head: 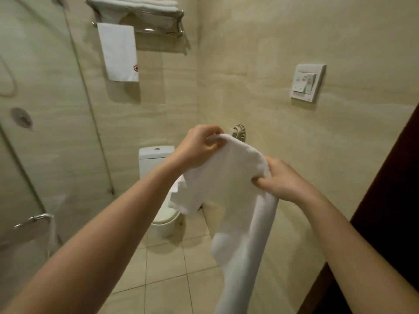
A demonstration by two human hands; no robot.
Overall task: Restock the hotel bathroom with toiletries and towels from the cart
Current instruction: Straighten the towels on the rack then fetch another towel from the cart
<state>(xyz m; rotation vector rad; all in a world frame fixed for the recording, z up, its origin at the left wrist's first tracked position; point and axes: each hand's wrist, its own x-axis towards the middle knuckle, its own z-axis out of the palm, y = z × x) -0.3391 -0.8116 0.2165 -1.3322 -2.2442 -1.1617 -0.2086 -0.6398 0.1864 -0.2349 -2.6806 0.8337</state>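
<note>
Both hands, left hand (199, 143) and right hand (283, 180), fingers pinching white towel (226, 177) top edge; rest hangs below.

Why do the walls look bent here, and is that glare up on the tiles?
Head view: the wide-angle lens bows the glass shower door and the beige tiled wall; small bright reflections sit at the top of the tiles; the chrome towel rack throws a soft shadow below; the white towel between both hands looks slightly overexposed.
</note>
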